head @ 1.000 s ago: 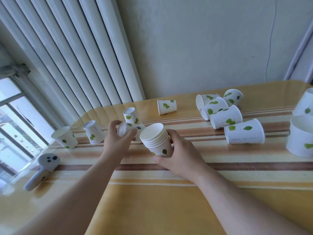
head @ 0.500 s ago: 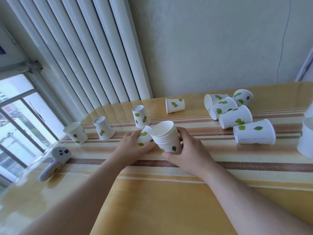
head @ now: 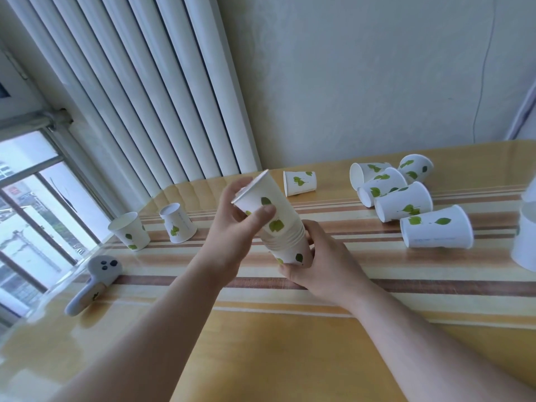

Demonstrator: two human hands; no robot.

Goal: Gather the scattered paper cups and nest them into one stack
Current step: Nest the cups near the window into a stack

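Observation:
My right hand (head: 322, 265) grips a nested stack of white paper cups with green leaves (head: 290, 246) near its bottom, tilted to the left above the table. My left hand (head: 232, 236) holds a single cup (head: 265, 203) by its rim end, with the cup's bottom pushed into the mouth of the stack. To the left stand an upright cup (head: 130, 232) and an upside-down cup (head: 177, 223). Another cup (head: 300, 182) lies at the back. Several cups (head: 403, 201) lie on their sides at the right.
The table (head: 290, 343) has a yellow top with brown stripes. A grey handheld controller (head: 92, 282) lies near its left edge. Parts of larger white cups (head: 526, 245) show at the right edge. White radiator pipes and a wall stand behind; a window is at the left.
My left hand picked a cup up from the table and raised it into the mouth of the stack. The stack in my right hand has tilted to the left.

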